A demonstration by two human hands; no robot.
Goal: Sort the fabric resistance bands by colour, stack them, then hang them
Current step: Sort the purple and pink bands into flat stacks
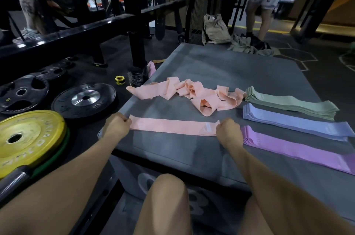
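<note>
A flat peach band (172, 126) lies stretched across the near part of the grey mat (230, 73). My left hand (116, 126) pinches its left end and my right hand (228, 131) grips its right end. Behind it sits a loose heap of tangled peach bands (192, 94). To the right lie three neat stacks: green bands (292, 103) farthest, blue-lilac bands (295, 122) in the middle, purple bands (299, 148) nearest. One pink band (151, 67) hangs off the mat's far left edge.
Weight plates lie on the floor to the left: a yellow one (28, 138) and black ones (84, 98). A black rack (134, 23) stands behind them. A beige bag (215, 30) and clothes sit beyond the mat. A person's legs (257, 13) stand at the back right.
</note>
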